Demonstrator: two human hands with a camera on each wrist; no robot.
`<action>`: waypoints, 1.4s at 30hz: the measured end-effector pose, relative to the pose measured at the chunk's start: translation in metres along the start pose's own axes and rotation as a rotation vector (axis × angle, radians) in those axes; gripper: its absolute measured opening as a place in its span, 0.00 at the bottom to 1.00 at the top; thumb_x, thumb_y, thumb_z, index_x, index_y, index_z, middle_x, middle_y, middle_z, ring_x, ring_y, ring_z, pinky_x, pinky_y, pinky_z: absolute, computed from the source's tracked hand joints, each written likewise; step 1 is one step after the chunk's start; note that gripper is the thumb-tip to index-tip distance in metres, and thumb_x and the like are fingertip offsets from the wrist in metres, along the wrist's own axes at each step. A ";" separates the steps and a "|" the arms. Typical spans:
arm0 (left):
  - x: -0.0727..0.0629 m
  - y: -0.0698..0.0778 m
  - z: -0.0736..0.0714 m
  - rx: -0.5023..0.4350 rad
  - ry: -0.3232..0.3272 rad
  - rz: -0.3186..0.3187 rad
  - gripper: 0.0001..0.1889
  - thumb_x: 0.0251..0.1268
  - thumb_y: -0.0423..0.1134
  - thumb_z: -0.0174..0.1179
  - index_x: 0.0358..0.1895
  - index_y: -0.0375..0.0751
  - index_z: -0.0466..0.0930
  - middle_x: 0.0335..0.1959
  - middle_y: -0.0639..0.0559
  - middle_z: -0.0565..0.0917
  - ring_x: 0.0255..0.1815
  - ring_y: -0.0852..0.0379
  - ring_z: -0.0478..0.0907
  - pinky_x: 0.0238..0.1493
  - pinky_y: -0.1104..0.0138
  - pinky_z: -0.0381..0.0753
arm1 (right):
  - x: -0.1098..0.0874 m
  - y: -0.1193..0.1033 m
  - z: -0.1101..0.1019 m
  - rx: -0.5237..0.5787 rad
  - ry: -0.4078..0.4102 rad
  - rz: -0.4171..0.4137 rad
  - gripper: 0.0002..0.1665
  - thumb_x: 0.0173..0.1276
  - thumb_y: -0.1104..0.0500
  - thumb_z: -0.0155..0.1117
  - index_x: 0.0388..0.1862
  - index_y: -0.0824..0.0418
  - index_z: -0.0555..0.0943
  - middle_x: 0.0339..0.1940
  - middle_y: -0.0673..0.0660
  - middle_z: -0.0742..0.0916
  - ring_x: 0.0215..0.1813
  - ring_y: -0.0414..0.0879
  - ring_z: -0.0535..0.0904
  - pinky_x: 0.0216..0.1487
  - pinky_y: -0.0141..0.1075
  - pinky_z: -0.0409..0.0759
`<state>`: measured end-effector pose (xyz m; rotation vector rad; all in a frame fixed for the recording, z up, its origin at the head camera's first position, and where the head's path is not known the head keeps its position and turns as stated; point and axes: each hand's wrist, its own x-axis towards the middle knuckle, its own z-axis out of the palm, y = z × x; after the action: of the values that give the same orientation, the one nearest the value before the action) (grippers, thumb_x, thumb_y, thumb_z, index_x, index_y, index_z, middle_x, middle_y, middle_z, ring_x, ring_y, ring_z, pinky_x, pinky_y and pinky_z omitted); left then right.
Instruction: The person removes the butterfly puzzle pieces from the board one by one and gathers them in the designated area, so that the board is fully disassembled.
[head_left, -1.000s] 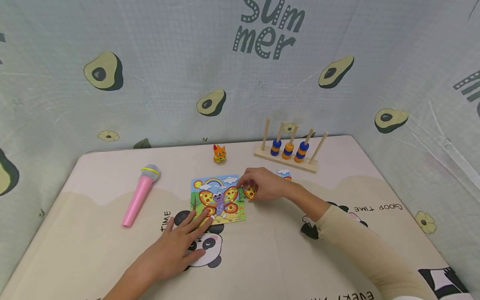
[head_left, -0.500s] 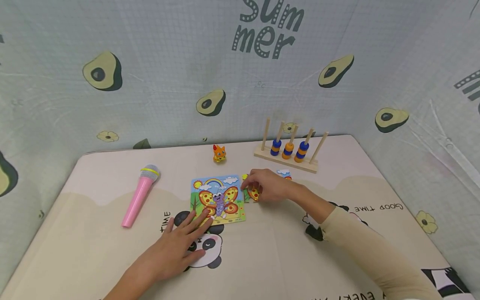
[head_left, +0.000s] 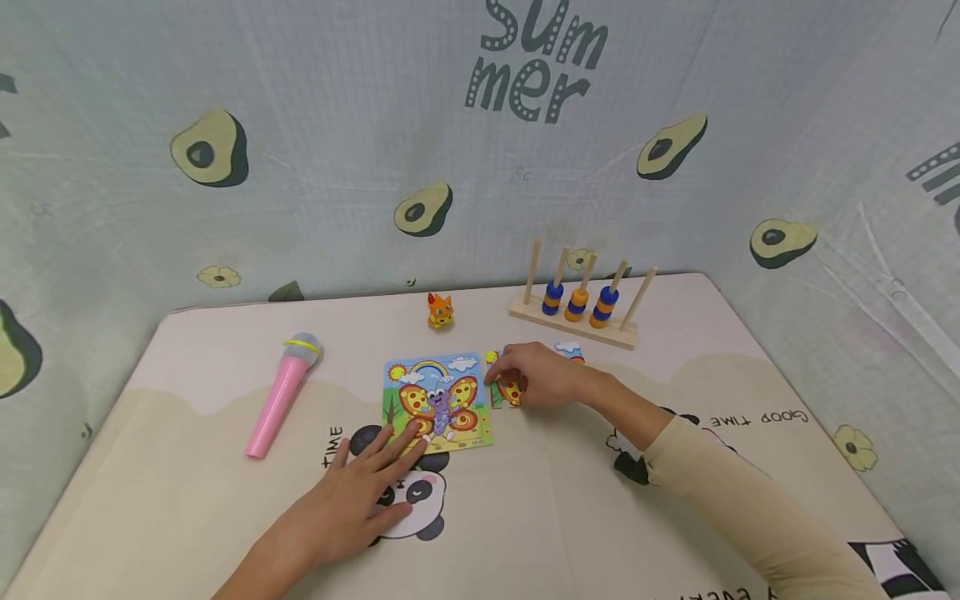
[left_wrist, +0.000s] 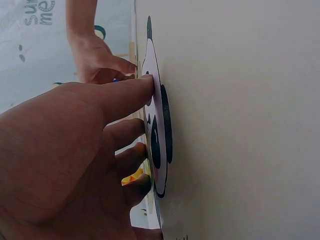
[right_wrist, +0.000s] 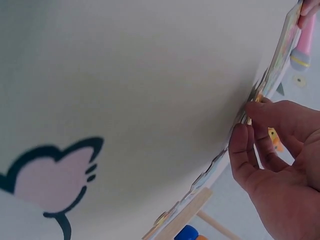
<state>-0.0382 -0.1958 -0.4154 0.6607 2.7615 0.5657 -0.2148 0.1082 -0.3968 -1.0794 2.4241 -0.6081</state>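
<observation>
- Seven o'clock on the butterfly board (head_left: 441, 402): the left hand (head_left: 358, 498) is laid flat, fingers spread.
- Three o'clock: a puzzle piece (head_left: 511, 394) is pinched by the right hand (head_left: 543, 377); arranging, seemingly, so a level slide is probably needed.
- Nine is open up to the microphone (head_left: 279, 402); two is bounded by the abacus (head_left: 577, 307).

We see a smooth-handled plastic toy microphone (head_left: 279, 402), matt wooden bead abacus (head_left: 562, 320), paper-faced butterfly picture (head_left: 438, 400) (smooth, to our eyes) and wrinkled cloth backdrop (head_left: 322, 108).
</observation>
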 end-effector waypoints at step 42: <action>0.001 0.000 -0.001 -0.013 -0.036 -0.032 0.38 0.74 0.57 0.61 0.83 0.57 0.60 0.87 0.59 0.53 0.87 0.40 0.49 0.71 0.20 0.45 | 0.002 -0.010 0.000 0.004 0.015 -0.053 0.27 0.61 0.75 0.66 0.58 0.57 0.87 0.46 0.54 0.85 0.48 0.48 0.79 0.51 0.37 0.81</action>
<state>-0.0396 -0.1954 -0.4143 0.6169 2.7277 0.5595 -0.2095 0.1005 -0.3918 -1.1442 2.4125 -0.6396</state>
